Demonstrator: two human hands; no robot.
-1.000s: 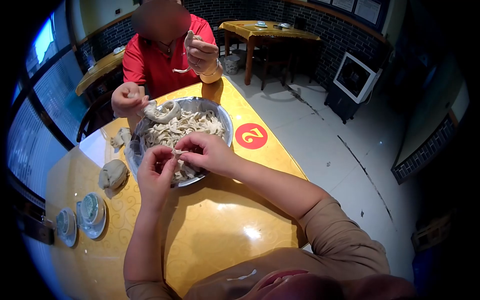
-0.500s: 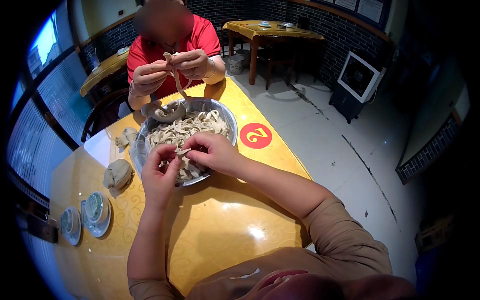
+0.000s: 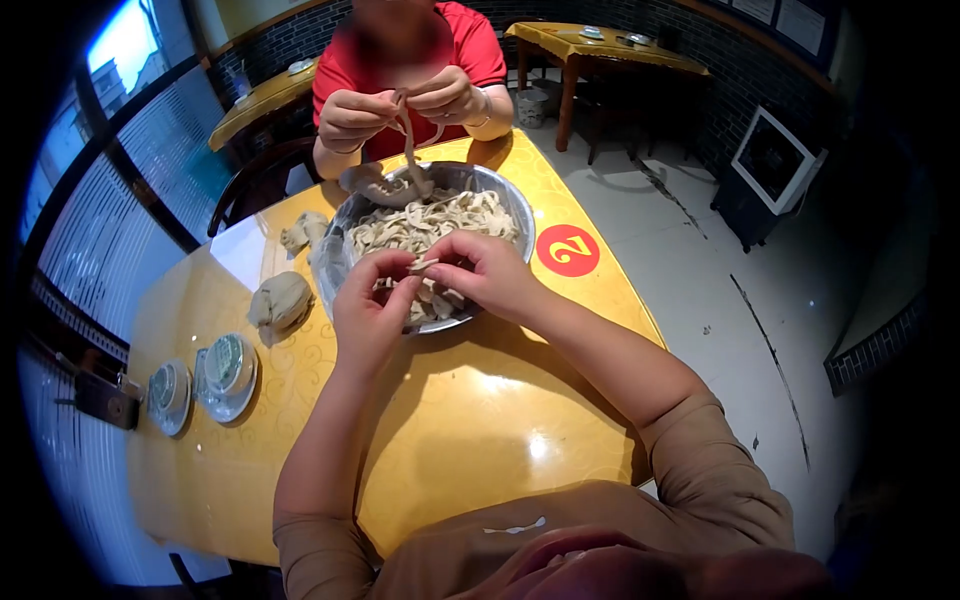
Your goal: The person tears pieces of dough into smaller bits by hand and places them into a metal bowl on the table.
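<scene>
My left hand and my right hand meet over the near side of a metal bowl. Both pinch a small pale strip between thumbs and fingers. Many pale, cut strips fill the bowl, which has clear plastic at its left side. At its far left rim rests a larger pale piece. Across the table, a person in a red top holds up a long, dangling strip with both hands.
Left of the bowl, two pale lumps lie on the yellow table. Wrapped dish sets stand farther left. A red number disc is right of the bowl. An air cooler stands on the floor.
The view has shifted, so the table sits farther right and higher. The other person's hands, apart a second ago, are now together at a hanging strip. My hands keep their pinch.
</scene>
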